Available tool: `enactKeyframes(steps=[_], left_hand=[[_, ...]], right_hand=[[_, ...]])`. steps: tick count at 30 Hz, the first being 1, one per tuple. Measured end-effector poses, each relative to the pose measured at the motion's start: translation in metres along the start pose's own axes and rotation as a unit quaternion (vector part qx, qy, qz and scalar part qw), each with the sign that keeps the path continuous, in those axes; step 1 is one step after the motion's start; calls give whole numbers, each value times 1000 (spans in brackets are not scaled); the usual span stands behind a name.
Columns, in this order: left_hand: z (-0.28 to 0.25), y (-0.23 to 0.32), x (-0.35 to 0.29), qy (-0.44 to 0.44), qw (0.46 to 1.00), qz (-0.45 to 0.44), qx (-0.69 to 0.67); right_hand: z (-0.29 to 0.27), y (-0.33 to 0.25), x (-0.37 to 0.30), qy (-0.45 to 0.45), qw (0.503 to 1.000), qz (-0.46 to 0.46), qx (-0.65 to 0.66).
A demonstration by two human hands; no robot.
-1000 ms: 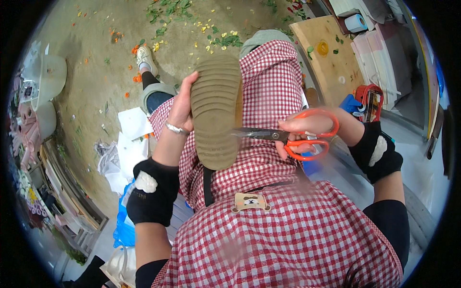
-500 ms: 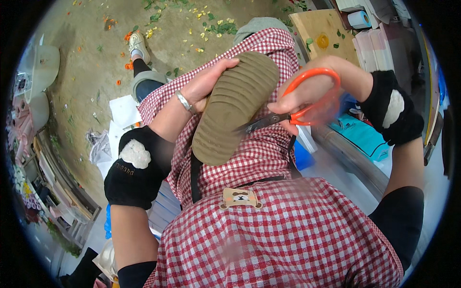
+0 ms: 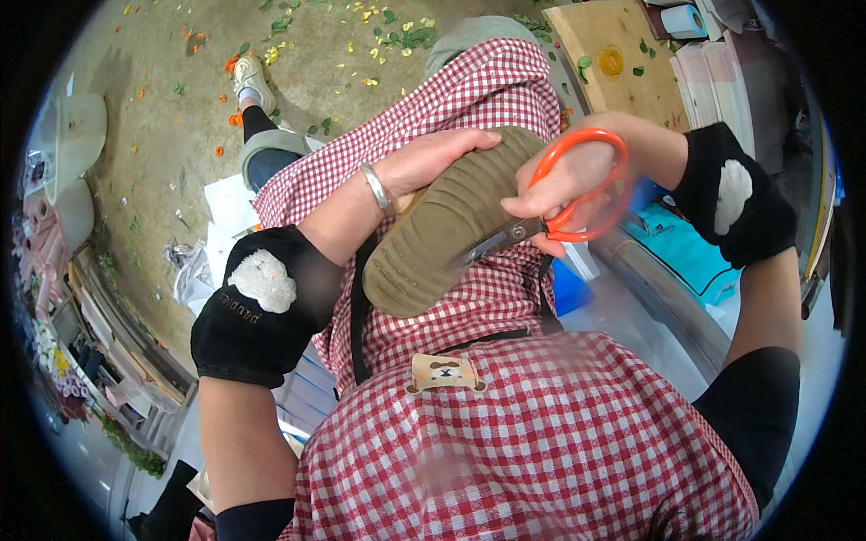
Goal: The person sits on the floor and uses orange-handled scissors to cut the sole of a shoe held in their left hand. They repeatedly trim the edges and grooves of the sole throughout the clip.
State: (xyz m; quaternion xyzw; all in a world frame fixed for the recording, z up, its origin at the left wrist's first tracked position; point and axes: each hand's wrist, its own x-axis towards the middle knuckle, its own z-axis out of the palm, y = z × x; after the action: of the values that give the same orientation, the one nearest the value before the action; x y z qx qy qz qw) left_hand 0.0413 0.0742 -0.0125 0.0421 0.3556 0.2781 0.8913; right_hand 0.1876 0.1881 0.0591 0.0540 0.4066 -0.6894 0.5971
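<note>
From where I stand, the work looks well under way but not finished, with both hands busy over the wearer's lap. The shoe (image 3: 433,225) lies aslant above the checked apron (image 3: 532,424), its ribbed olive-brown sole turned up and its upper out of my sight. The left hand (image 3: 424,169) grips the far end, thumb resting over the edge; the other fingers are hidden underneath. The right hand (image 3: 570,171) has its fingers closed round the orange-handled scissors (image 3: 514,233), whose dark blades lie over the sole's right edge. I can't tell if they press in or merely rest there. I see no part of the sole cut away and nothing plainly come loose, so I'd guess what remains is right at those tips.

As for room, the tips point down-left across the sole, toward the left forearm, so a slip would run that way, and the apron's front is close below. Right of the lap, a grey rail (image 3: 663,288) and a turquoise packet (image 3: 681,252) hem in the right arm; a wooden board (image 3: 577,27) lies farther off, upper right. The wider space is leftward, over the petal-strewn floor (image 3: 162,180), past some white paper (image 3: 230,207).
</note>
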Motion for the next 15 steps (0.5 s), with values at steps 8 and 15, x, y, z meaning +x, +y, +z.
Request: enactKeyframes(steps=[8,15], left_hand=[[-3,7,-5,3,998,-19,-55],[-33,17,-47,117,974,111,-156]], right_hand=[[4,21,-9,79,972,-183,123],[36,36,20,297,779,-508,215]])
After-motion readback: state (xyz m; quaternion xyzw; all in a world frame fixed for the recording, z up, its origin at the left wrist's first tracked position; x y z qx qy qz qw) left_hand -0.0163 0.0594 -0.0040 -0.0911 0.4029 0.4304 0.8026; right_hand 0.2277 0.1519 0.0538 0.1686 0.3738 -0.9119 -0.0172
